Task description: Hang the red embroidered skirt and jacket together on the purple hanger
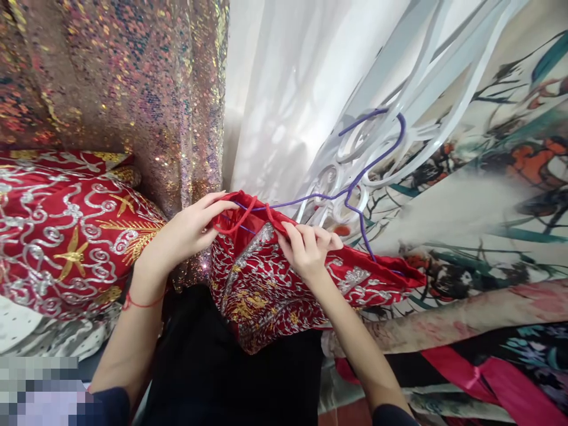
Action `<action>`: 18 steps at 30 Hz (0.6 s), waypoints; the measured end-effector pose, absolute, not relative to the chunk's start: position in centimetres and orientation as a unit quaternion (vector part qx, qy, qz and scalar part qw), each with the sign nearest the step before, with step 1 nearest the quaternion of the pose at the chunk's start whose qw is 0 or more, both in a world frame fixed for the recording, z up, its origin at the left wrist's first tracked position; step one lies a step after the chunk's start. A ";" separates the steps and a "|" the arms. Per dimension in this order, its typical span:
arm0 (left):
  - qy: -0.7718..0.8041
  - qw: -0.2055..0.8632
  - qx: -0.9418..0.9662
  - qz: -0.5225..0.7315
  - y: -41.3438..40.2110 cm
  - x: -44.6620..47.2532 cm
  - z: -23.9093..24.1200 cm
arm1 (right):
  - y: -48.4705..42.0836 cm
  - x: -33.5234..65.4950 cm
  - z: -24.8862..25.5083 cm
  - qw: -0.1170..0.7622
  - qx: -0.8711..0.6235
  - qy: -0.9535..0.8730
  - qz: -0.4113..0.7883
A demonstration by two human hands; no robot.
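Cloth hid the bearing surface itself, so bed or desk could not be told. On its left lay a red cloth (66,236) worked in silver scrolls and gold stars, over a white dotted cloth (18,325). On the right spread a pale printed cloth (488,225) with inked branches, with a black flowered fabric (528,349) and a pink ribbon (501,384) nearer. One end of the red garment (257,284) rested on the printed cloth.

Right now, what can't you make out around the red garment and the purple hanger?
All in the head view:
Purple hanger: its left end is hidden inside the red garment.
Right hand: its own back hides how it pinches the garment edge.
Left hand: fingertips cover the edge they hold.
Bottom-left patch: pixelated, unreadable.
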State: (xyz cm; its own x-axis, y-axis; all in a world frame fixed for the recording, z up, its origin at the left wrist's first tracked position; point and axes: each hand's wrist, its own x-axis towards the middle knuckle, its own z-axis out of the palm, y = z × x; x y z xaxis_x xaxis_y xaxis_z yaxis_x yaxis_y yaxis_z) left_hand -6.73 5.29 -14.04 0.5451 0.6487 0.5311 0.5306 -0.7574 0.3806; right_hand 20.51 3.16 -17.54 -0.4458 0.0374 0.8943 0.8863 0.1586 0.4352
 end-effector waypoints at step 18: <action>0.345 -0.092 0.856 0.375 7.9 -8.0 -11.1 | 4.7 19.0 -12.2 0.269 -0.270 -0.799 -0.464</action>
State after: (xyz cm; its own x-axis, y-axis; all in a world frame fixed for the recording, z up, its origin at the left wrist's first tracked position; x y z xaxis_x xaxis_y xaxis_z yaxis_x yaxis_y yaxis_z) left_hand -7.99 7.92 -11.08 0.4812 0.5210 0.7050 0.6595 -0.7450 0.1005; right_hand 19.04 4.68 -12.23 -0.7092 0.1824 0.6810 0.6819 0.4227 0.5969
